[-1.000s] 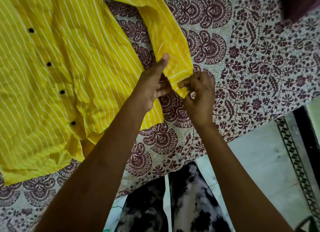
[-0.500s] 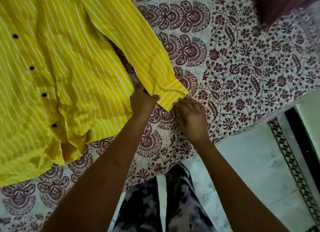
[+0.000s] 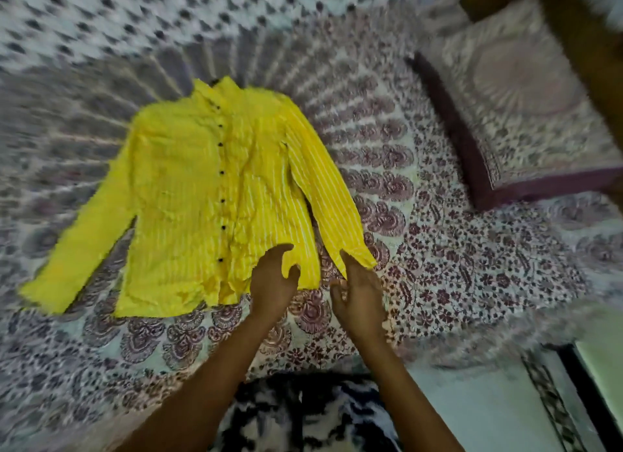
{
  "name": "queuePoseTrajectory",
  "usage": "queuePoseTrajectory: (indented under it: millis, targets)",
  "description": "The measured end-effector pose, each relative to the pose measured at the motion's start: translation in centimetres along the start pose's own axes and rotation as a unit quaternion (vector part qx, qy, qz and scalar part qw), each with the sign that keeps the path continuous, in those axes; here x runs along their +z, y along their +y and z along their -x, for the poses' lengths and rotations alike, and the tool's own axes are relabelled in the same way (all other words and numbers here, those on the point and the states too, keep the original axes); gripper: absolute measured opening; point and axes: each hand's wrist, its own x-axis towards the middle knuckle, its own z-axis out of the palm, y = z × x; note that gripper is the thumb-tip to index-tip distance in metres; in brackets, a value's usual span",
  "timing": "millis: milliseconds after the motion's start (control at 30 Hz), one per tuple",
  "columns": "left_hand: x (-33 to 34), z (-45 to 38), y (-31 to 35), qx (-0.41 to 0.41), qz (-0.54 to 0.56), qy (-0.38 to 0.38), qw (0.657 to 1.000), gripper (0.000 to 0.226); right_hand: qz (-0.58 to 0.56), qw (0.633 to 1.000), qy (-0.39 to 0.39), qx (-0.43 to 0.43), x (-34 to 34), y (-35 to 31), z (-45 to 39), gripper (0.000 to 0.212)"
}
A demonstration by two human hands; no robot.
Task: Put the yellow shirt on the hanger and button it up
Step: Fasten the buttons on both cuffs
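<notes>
Lying flat on a patterned bedsheet [image 3: 438,266], the yellow shirt [image 3: 188,195] is seen front up, its collar at the far end and its hem at the near end. A row of dark buttons [image 3: 221,173] runs down the middle of the front, which appears closed along that row. One sleeve is spread out toward the near left; the other sleeve [image 3: 323,188] is laid down the right side, its cuff ending close to the hem. The left hand [image 3: 274,286] is placed at the near right corner of the hem, thumb and fingers loosely curled and parted; whether cloth is gripped cannot be told. The right hand [image 3: 359,298] is held just beside it, fingers loosely spread, with its fingertips at the cuff of the right-side sleeve; no firm pinch can be made out. A cushion [image 3: 526,121] with a dark border is seen at the far right of the bed. Much of the far and left part of the view is blurred.
</notes>
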Motion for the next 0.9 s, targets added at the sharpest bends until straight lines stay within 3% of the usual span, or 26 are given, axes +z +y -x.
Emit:
queuePoseTrajectory:
  millis: [233,433,567,900]
  targets:
    - [-8.2,4.4,-2.8,0.007,-0.051,0.071,0.996,0.066,0.025,0.997,-0.039,-0.056,0.3,-6.2,1.2,0.056]
    - [-15.2,4.8,-9.1,-0.013,-0.059,0.119,0.991,0.067,0.033,0.987,-0.062,-0.143,5.9,-14.1,0.9,0.051]
    - [-20.4,3.7,-16.4,-0.019,-0.053,0.13,0.99,0.067,0.04,0.984,-0.079,-0.155,12.4,-20.5,0.9,0.049]
    - [-30.2,-0.7,-37.6,-0.069,-0.078,0.072,0.992,0.059,0.0,0.987,-0.145,-0.067,31.7,-32.0,2.1,0.056]
